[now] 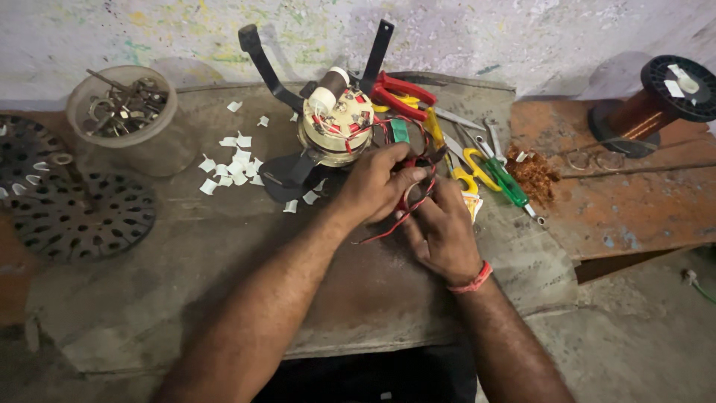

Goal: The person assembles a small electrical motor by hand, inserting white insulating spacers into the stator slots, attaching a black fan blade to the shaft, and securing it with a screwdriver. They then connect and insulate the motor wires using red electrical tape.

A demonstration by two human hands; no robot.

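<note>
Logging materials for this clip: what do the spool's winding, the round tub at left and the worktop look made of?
Spool winding: apparently bare copper wire, shiny orange-brown, on a black plastic-looking reel. Tub: cloudy translucent plastic, since the metal bits inside show through. Worktop: likely worn wood or board, dull grey-brown and scuffed; hard to be sure.

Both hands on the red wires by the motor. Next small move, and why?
Probably draw the red wires clear of the motor stator. The left hand pinches the bundle, the right hand steadies it below, and loose ends trail across the table, apparently tangled.
</note>
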